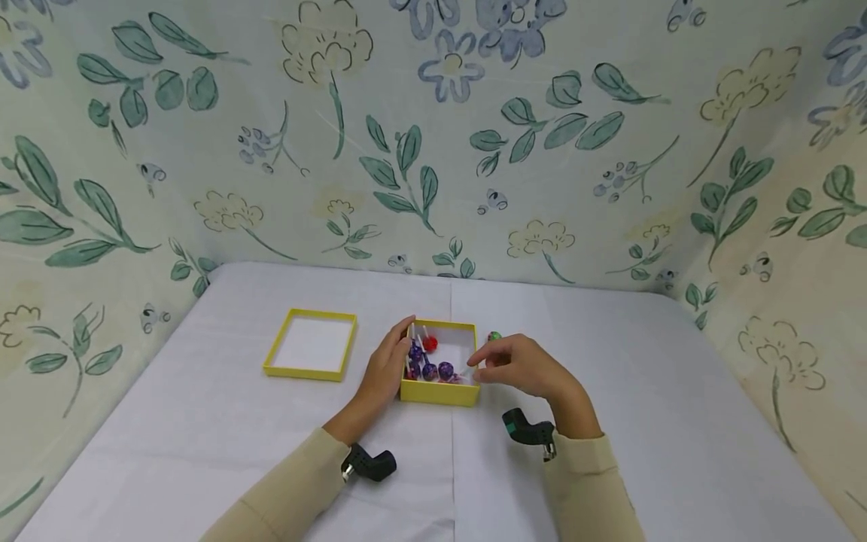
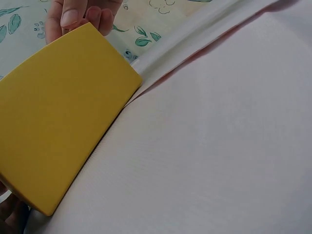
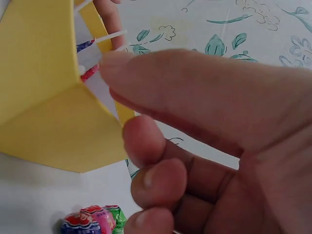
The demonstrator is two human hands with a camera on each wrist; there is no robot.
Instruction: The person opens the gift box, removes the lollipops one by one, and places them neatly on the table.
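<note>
A yellow box (image 1: pixel 439 393) with a white inside stands on the table, holding several wrapped lollipops (image 1: pixel 430 371), mostly purple, and a red lollipop (image 1: pixel 430 344) farther back. My left hand (image 1: pixel 387 365) rests along the box's left wall, its fingers reaching toward the far corner. Over the right wall, my right hand (image 1: pixel 521 366) pinches a pink-wrapped lollipop (image 3: pixel 90 73) by its white stick between thumb and forefinger. The thumb hides part of that stick in the right wrist view. The right hand's other fingers (image 3: pixel 158 183) curl outside the box.
A yellow-rimmed lid (image 1: pixel 310 374) lies inside-up to the left of the box. More wrapped lollipops (image 3: pixel 92 222) lie on the table just beyond the box's right side, partly behind my right hand. White cloth (image 1: pixel 203 421) covers the table; a flowered curtain (image 1: pixel 433 150) hangs behind it.
</note>
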